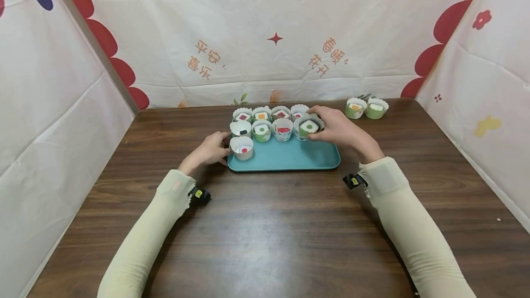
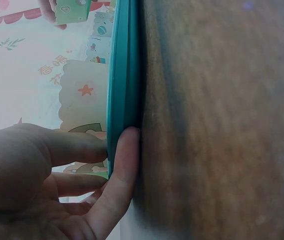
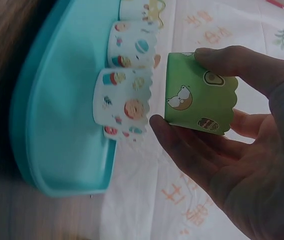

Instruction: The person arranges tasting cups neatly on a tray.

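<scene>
My right hand holds a green paper cup with a scalloped rim between thumb and fingers. In the right wrist view it is raised above the tray, apart from the white cups below. A white piece with a green centre sits inside it. At the tray's left end, my left hand grips the edge of the teal tray, thumb against its side. Beside those fingers stands a white paper cup with a red-centred piece. Several filled paper cups stand in rows on the tray.
Two more filled cups, one holding an orange-marked piece and a green one, stand on the wooden table at the back right. Printed white cloth hangs behind the table and along both sides.
</scene>
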{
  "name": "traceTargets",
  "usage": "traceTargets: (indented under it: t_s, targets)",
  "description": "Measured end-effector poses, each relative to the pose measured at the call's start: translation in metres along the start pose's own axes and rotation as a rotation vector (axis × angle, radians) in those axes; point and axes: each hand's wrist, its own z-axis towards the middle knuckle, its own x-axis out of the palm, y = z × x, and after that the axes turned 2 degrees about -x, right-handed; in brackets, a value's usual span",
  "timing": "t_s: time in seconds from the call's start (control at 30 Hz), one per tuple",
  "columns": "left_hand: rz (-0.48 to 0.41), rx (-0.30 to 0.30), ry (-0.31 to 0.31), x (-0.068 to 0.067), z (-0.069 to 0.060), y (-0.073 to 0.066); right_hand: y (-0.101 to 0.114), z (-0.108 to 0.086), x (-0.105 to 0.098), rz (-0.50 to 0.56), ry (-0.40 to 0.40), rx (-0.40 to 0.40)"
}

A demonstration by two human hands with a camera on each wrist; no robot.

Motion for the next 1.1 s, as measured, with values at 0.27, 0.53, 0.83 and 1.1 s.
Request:
traceTargets:
  t_s: [0.27,0.53,0.83,1.1]
  targets:
    - [0.003,0.003,-0.004,-0.001,0.001,0.002,0.011,0.007,0.011,-0.022,0.002,-0.045]
    - [0.011,-0.002,-0.006,0.0,0.0,0.001,0.023,0.012,0.018,-0.012,0.009,-0.087]
    - [0.003,-0.002,-0.006,0.0,0.001,0.001,0.043,0.021,0.027,-0.019,0.036,-0.115]
    - [-0.01,-0.001,0.001,0.0,0.001,0.001,0.055,0.033,0.04,-0.025,0.063,-0.131]
